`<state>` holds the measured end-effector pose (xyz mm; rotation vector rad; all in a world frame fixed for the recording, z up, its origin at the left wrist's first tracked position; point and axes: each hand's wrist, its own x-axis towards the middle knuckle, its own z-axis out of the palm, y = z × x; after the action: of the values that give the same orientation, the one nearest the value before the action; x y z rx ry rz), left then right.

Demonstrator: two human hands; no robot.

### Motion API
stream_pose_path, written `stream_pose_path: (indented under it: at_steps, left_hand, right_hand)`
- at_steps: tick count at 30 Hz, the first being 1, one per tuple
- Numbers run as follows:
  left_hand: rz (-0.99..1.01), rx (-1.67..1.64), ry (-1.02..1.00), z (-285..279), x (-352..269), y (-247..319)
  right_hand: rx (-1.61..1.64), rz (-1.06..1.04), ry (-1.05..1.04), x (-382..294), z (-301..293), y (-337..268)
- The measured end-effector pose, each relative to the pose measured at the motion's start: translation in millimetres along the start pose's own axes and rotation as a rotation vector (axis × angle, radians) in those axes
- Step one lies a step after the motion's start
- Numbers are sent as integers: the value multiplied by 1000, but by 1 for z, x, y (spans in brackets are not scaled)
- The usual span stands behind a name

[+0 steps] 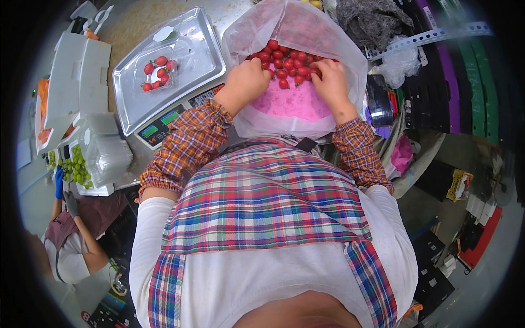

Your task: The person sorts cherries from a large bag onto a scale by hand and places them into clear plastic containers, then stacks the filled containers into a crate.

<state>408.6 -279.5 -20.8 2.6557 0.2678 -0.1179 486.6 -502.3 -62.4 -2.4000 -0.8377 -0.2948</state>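
Note:
Red cherry tomatoes (288,63) lie heaped towards the far side of an open white translucent bag (348,45), over its pink bottom. At the left of the heap, my left hand (248,84) is curled with its fingertips hidden, and a tomato shows beside them. My right hand (333,84) pinches a tomato at the heap's right side between thumb and fingers. Left of the bag stands a digital scale (158,125) with a metal tray (131,106). On that tray, a clear plastic punnet (174,69) contains several cherry tomatoes.
Stacked clear punnets (106,151) stand at the left, near white boxes (78,78) and green grapes (78,166). Another person (69,246) works there, wearing a blue glove. Dark crates (430,98) and a perforated strip (430,37) are at the right.

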Motion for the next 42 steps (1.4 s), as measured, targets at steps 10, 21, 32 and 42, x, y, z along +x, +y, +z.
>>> stream_pose_path:
  at_steps: [10,21,32,42]
  left_hand:
    - [-113,-534,-83,46,5,-5]
    - [159,264,82,45,-29,-4]
    - [-538,-1617,-653,8,-17,-2]
    - [238,-150,141,39,8,41]
  right_hand:
    - [145,-13,-294,-31,-6,-26]
    - [1184,859,-286,-13,-23,2]
    - [417,204,3,-2,33,2]
    - [1712,1027,-256,-13,-44,-4]
